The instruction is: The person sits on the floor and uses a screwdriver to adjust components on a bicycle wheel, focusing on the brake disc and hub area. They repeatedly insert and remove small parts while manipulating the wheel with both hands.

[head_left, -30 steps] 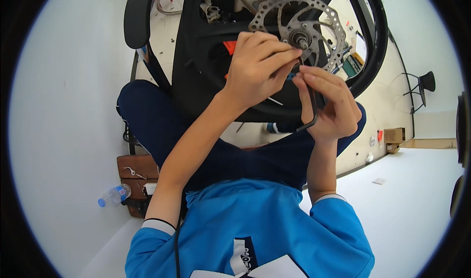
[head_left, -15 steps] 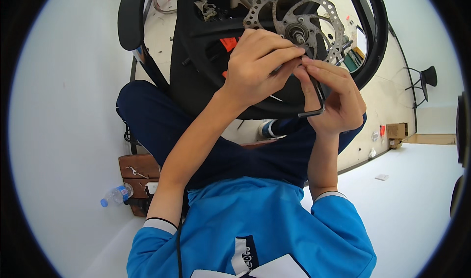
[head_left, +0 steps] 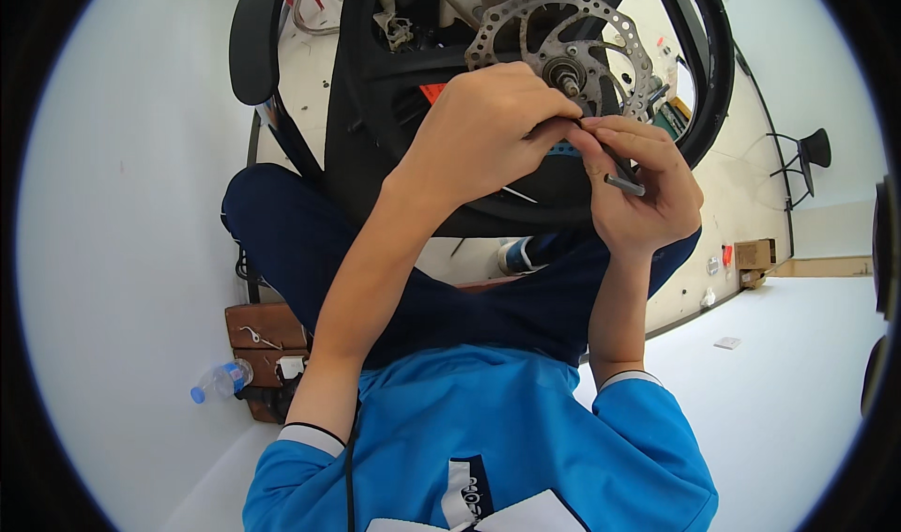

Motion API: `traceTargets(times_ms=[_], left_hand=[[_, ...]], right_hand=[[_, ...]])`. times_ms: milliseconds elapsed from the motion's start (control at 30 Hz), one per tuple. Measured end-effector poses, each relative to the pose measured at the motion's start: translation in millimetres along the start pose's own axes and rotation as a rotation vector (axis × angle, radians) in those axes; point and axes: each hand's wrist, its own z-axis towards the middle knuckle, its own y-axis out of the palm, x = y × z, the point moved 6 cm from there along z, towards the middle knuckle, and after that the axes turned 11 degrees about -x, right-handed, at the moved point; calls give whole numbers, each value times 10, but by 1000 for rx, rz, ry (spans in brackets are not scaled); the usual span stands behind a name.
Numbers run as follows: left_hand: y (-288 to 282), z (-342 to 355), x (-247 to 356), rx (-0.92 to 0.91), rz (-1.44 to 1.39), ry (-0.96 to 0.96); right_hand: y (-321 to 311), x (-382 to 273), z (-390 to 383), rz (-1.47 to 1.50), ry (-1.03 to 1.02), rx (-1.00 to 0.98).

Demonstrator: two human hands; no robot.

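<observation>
A silver brake disc (head_left: 485,37) with drilled holes is mounted round the axle (head_left: 568,82) of a black spoked wheel (head_left: 371,171). Over the wheel, just below the axle, my two hands meet at the fingertips. In my right hand (head_left: 657,190) is a dark L-shaped hex key (head_left: 623,185), its bent short end sticking out beside the palm. My left hand (head_left: 493,133) is closed, thumb and fingers pinched together by the key's far end. Whatever is between those fingertips is too small and hidden to make out.
A black armrest (head_left: 253,49) rises left of the wheel. Near my left elbow, a brown case (head_left: 253,324) with a small metal tool on it stands beside a plastic bottle (head_left: 223,382). Cardboard boxes (head_left: 754,254) and a black chair (head_left: 812,149) are farther right.
The hex key has turned in my right hand, so its short end now points differently and looks shorter. My joined fingertips have shifted slightly down, toward me.
</observation>
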Motion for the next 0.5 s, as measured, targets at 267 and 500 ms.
traceTargets(times_ms=[267,500], left_hand=[[135,-212,-113,349,34,94],[182,-223,-107,333,21,79]], right_hand=[[4,9,-79,-20,51,77],[-21,-7,-119,-10,61,36]])
